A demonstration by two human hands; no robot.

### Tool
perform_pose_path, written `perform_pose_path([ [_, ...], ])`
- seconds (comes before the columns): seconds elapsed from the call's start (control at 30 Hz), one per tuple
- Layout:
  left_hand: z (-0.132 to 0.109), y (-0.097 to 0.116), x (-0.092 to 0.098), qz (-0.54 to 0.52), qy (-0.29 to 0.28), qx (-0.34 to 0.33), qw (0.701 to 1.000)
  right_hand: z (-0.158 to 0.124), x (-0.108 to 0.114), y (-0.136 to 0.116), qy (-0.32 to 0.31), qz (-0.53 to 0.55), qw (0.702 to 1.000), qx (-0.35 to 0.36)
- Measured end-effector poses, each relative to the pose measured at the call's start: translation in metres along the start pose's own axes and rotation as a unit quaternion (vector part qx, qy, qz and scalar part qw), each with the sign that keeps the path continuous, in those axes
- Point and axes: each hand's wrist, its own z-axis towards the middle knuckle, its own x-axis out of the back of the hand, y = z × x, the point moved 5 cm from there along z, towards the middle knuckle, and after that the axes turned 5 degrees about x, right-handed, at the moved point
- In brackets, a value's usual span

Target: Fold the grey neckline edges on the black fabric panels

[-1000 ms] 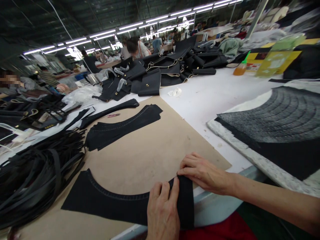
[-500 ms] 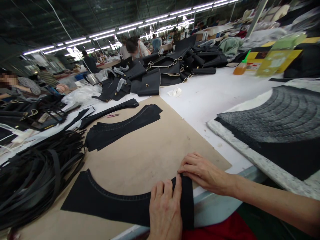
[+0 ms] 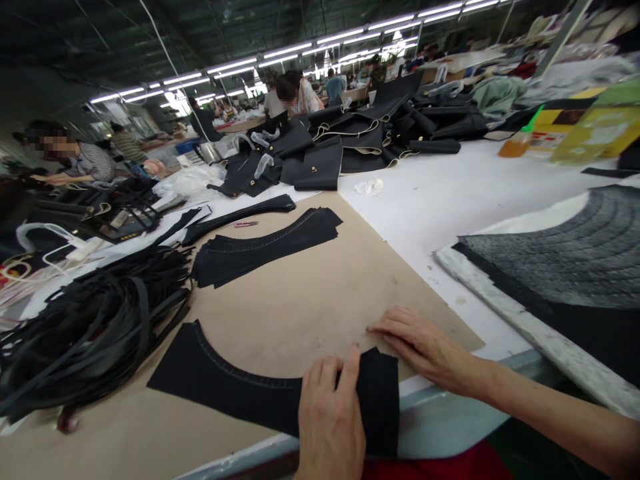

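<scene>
A black curved fabric or leather-like piece (image 3: 225, 387), marked with a stitched-looking line along its inner curve, lies at the front edge of the table. My left hand (image 3: 333, 407) rests on its right half, fingers lying on the material and the thumb side apart. Just beyond the piece's right end is my right hand (image 3: 425, 343), low over the brown board (image 3: 300, 300). Its fingers are stretched out to the left, and I see nothing held in them. Part of the black piece is hidden under my left hand.
A stack of similar curved pieces (image 3: 270, 243) lies farther back, near small snips (image 3: 246, 225). Black strips (image 3: 100, 327) are heaped at left. Black bag parts (image 3: 320, 167) are piled behind. A quilted-looking dark panel (image 3: 560, 247) lies at right, near a small orange bottle (image 3: 515, 143).
My right hand has drawn away from the piece's upper right corner and my left fingertips, uncovering that corner. My left hand stays on the piece. The camera view has shifted left.
</scene>
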Motion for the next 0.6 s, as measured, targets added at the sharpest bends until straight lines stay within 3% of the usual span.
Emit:
perform_pose_path([
  [0.07, -0.011, -0.011, 0.005, -0.027, 0.055, 0.009, 0.998, 0.001, 0.001, -0.005, 0.016, -0.002, 1.0, 0.0],
  [0.13, -0.02, -0.017, 0.005, -0.026, 0.074, 0.002, 0.997, 0.003, -0.004, -0.017, -0.006, -0.03, 0.999, 0.014],
  [0.27, -0.025, -0.014, -0.003, 0.016, 0.047, -0.05, 0.998, 0.003, -0.026, -0.044, -0.082, -0.114, 0.989, 0.051],
  [0.4, -0.023, -0.011, 0.0, 0.054, 0.047, -0.085, 0.994, 0.001, -0.038, -0.052, -0.072, -0.159, 0.983, 0.065],
  [0.5, -0.024, -0.017, 0.007, -0.007, 0.061, -0.027, 0.998, -0.002, -0.042, -0.049, -0.05, -0.157, 0.984, 0.06],
  [0.6, -0.029, -0.028, 0.005, -0.054, 0.054, 0.054, 0.996, -0.012, -0.056, -0.033, -0.022, -0.15, 0.983, 0.108],
])
